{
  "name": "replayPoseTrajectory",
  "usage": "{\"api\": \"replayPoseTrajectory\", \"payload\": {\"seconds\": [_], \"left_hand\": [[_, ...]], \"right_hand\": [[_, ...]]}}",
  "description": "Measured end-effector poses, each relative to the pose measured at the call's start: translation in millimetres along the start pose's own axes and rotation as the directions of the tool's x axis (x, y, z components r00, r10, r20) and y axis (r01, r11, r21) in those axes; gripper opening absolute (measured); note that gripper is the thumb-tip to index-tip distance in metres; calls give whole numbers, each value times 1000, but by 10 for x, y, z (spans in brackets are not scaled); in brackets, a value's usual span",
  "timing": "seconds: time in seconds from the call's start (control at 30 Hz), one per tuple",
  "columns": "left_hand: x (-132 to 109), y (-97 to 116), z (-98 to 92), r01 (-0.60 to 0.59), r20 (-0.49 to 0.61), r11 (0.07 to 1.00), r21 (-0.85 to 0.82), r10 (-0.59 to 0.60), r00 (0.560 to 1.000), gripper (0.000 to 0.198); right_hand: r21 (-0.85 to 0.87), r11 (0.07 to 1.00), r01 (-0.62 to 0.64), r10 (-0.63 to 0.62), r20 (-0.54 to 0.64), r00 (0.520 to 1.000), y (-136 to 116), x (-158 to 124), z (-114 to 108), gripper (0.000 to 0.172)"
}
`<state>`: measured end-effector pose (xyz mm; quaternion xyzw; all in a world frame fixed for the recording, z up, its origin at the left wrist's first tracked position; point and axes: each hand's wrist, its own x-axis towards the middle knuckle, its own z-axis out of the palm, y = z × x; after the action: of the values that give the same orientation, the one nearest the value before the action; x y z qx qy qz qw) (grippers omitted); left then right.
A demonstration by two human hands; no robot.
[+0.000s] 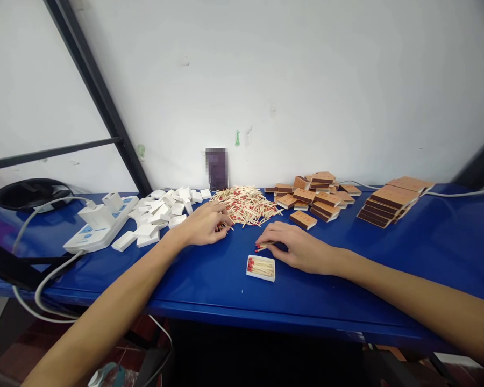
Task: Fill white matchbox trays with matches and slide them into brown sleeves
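Note:
A white matchbox tray (261, 268) holding red-tipped matches lies near the front of the blue table (221, 274). Just above and right of it, my right hand (296, 247) pinches several matches between thumb and fingers. My left hand (207, 223) is at the left front edge of a big pile of loose matches (248, 204), its fingers curled together around some matches. Left of the pile is a heap of white trays (161, 209). Behind my right hand lie scattered brown matchbox covers (326, 199).
Stacked brown matchbox covers (391, 201) stand at the right. A white power strip (100, 228) with plugs and cables and a black round object (30, 193) are at the left. A pixelated dark object (218, 168) leans on the wall. A black metal frame rises at the left.

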<state>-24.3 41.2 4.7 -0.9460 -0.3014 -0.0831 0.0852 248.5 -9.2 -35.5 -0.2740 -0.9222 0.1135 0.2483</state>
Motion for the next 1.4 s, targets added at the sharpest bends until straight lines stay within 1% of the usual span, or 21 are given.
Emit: {"api": "replayPoseTrajectory", "payload": {"seconds": [0.27,0.4,0.53,0.63,0.73,0.77,0.83,0.87,0.9,0.93,1.0,1.03,1.1,1.17,1.27,1.4], "left_hand": [[47,163,23,-79,31,996,-37,80,996,24],[61,167,43,-86,22,993,-79,89,996,27],[94,201,109,-100,-65,984,-147,91,994,22],[165,341,197,-107,-153,963,-247,70,986,19],[233,465,250,-144,-213,920,-365,68,975,21],[240,466,247,-155,-240,902,-403,59,969,23],[216,380,206,-151,-311,893,-424,13,950,28],[184,298,170,-119,-344,913,-390,-25,939,30],[142,200,127,-85,-355,938,-337,-43,934,31],[92,95,80,-54,-351,961,-270,-45,935,30],[-10,-90,-14,29,-279,988,-153,-71,958,29],[-55,-155,-56,59,-236,991,-124,-88,968,28],[-113,-209,-125,115,-171,988,-107,-133,976,27],[-127,-179,-171,125,-87,984,-125,-136,987,26],[-99,-78,-201,94,28,979,-180,-90,996,25],[-65,-13,-176,56,96,974,-217,-36,995,28]], "right_hand": [[-9,1000,8,-8,-46,999,8,8,15,20],[11,1000,1,0,-88,996,10,10,22,17],[41,999,-3,8,-108,994,9,17,30,14],[25,1000,0,3,-121,993,4,28,32,13],[-43,999,9,-15,-154,988,-6,35,26,11],[-61,998,13,-23,-166,986,-9,37,24,10],[-69,997,22,-34,-179,983,-9,41,25,10],[-58,998,27,-37,-175,984,-7,44,29,10],[-42,999,32,-39,-166,985,-2,48,35,11],[-23,999,37,-40,-156,987,5,52,44,12],[13,999,45,-43,-139,989,19,61,61,13],[27,998,48,-44,-133,990,23,65,68,13],[43,998,48,-42,-127,991,25,72,74,14],[51,997,53,-46,-123,991,17,80,70,14],[59,995,78,-71,-100,992,2,93,56,17],[44,997,63,-61,-40,997,-2,100,44,21]]}}
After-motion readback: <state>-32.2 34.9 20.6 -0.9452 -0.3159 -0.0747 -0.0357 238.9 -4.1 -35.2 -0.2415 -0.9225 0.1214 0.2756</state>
